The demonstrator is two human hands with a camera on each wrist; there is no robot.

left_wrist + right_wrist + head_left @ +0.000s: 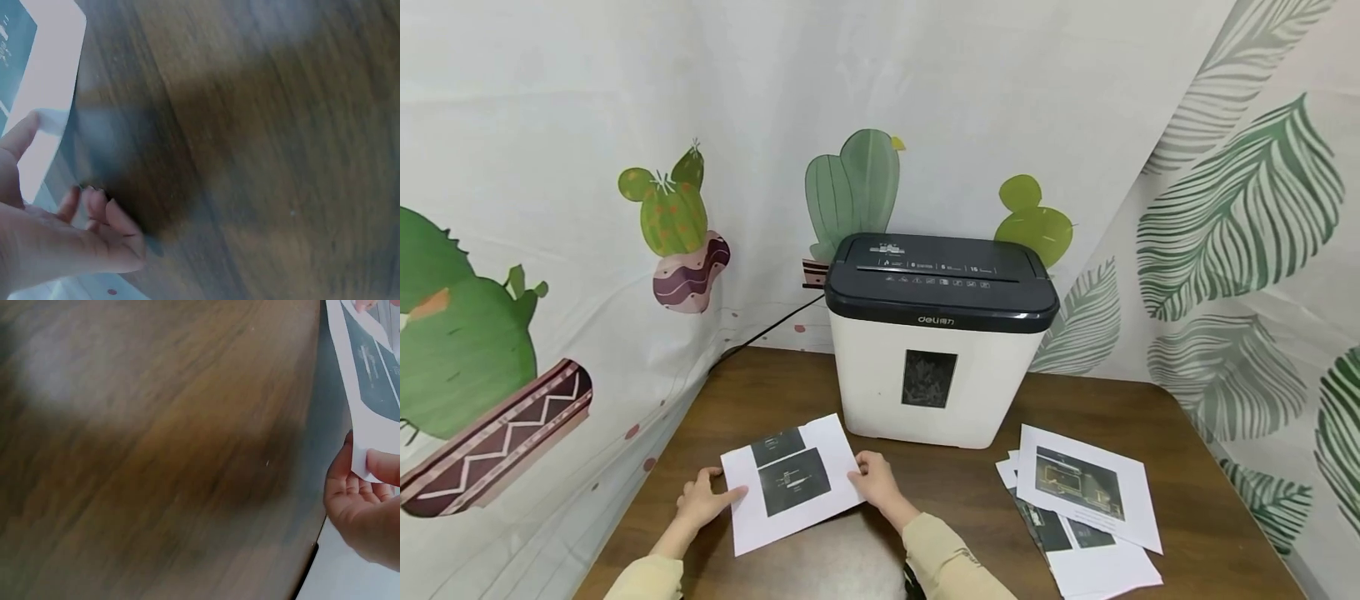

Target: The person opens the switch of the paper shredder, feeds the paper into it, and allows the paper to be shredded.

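Observation:
Both hands hold a white sheet of paper (791, 485) printed with dark pictures, above the wooden table in front of the shredder. At its left edge, my left hand (702, 500) pinches it, thumb on the printed face and fingers behind. My right hand (880, 483) grips the opposite edge the same way. In the left wrist view the thumb of my left hand (69, 240) lies on the white margin. The right wrist view shows my right hand (365, 509) at a corner of the sheet (369, 434), its fingers curled beneath.
A black-and-white paper shredder (880, 392) stands at the back of the wooden table (760, 383), a narrow slot in its lid. Its black cord (767, 329) runs left. More printed sheets (1138, 508) lie overlapping on the right. Behind hangs a cactus-and-leaf cloth (760, 100).

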